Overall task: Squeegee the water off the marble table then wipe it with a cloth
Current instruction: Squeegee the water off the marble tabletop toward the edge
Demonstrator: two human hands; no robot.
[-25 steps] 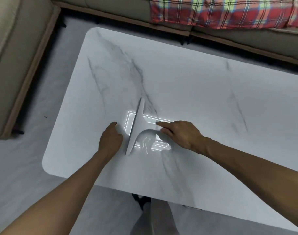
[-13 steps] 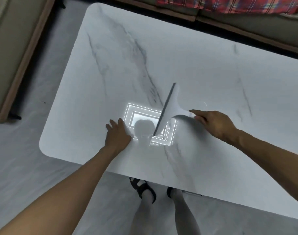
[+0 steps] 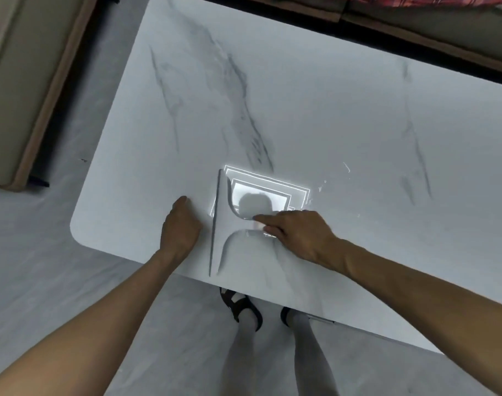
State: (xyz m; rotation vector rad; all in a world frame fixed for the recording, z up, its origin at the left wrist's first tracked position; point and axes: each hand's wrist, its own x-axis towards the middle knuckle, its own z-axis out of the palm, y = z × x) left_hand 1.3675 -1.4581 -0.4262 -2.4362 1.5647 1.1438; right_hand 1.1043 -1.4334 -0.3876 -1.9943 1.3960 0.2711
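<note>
The white marble table point(image 3: 315, 115) with grey veins fills most of the view. A pale squeegee point(image 3: 220, 224) stands on it near the front edge, its long blade running front to back down to that edge. My right hand point(image 3: 298, 235) grips the squeegee's handle from the right. My left hand point(image 3: 180, 227) rests on the tabletop just left of the blade, fingers loosely curled, holding nothing. A few small water streaks point(image 3: 345, 167) glint to the right of the squeegee. A bright ceiling-light reflection point(image 3: 272, 190) lies behind the blade. No cloth is in view.
A beige sofa with wooden trim point(image 3: 30, 90) stands left of the table, another with a plaid blanket point(image 3: 432, 1) behind it. Grey floor point(image 3: 44, 252) surrounds the table. My legs and black sandals point(image 3: 241, 307) stand at the front edge.
My right hand has swept the squeegee from the table's middle back to the left, stopping beside my left hand. The blade is now straighter, reaching the front edge. The view shifted closer.
</note>
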